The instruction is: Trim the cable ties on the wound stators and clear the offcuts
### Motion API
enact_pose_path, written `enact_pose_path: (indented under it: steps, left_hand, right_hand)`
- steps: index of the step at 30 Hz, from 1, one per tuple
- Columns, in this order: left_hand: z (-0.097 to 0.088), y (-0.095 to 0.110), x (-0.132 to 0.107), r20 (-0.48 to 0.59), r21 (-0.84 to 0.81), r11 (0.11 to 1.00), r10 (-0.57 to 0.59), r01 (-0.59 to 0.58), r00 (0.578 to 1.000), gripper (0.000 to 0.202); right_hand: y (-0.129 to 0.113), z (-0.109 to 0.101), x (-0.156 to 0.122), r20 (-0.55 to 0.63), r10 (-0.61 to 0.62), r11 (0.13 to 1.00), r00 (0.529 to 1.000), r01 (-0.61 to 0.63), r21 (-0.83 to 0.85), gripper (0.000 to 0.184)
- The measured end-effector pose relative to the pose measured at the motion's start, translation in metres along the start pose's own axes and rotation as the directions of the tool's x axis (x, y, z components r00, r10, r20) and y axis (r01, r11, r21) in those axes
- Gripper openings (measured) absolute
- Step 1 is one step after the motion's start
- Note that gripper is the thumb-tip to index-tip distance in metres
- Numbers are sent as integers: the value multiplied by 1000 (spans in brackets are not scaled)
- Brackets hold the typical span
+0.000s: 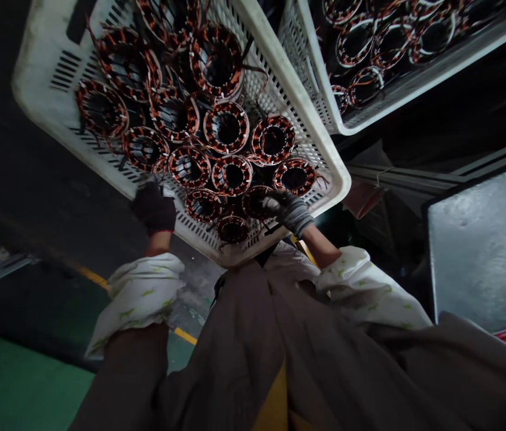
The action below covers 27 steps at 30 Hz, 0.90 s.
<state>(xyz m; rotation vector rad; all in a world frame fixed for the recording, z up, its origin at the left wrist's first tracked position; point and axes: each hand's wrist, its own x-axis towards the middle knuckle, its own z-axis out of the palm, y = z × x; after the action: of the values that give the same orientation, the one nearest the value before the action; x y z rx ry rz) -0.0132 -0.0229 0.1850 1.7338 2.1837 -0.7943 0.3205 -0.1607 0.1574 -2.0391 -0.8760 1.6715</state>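
Note:
A white slotted plastic crate (pixel 298 102) lies on the dark floor, full of several round motor stators (pixel 226 127) wound with copper wire. My left hand (pixel 153 208), in a dark glove, is closed over the crate's near rim at its left side. My right hand (pixel 286 211), in a grey knit glove, reaches inside the crate at its near corner, fingers curled round a stator (pixel 256 200) there. Both forearms wear white printed sleeve covers.
A second white crate (pixel 320 90) with more stators stands beyond to the right. A grey metal surface (pixel 481 251) sits at right. Green floor with a yellow line (pixel 91 278) lies at lower left. My dark apron fills the foreground.

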Motion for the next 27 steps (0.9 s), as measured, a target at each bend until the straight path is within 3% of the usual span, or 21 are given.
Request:
enact_pose_path:
  steps: [2, 4, 8, 13, 18, 23, 27]
  left_hand:
    - [-5, 1, 1, 20, 47, 999, 17, -18, 1000, 41]
    - [-11, 0, 2, 40, 105, 994, 29, -34, 999, 40]
    - [-16, -4, 7, 25, 111, 994, 10, -13, 1000, 48]
    - [-17, -6, 7, 33, -36, 999, -22, 23, 999, 61]
    - [-20, -2, 3, 29, 31, 999, -41, 40, 999, 76]
    - [-18, -3, 5, 20, 57, 997, -45, 44, 999, 73]
    - [-15, -7, 6, 16, 3, 998, -55, 55, 998, 65]
  right_hand:
    - [1, -21, -2, -158, -1, 990, 987, 23, 138, 53]
    - [0, -45, -5, -280, 31, 987, 960, 14, 158, 54]
    - [-11, -75, -1, -279, 106, 994, 954, -100, 37, 37]
    - [-30, -73, 12, -184, 158, 954, 970, -197, -224, 31]
    - [-37, -71, 13, -139, 181, 939, 974, -213, -270, 36]
    - [-37, -72, 13, -140, 150, 932, 979, -187, -309, 36]
    - [-40, -70, 16, -131, 212, 929, 968, -242, -280, 33]
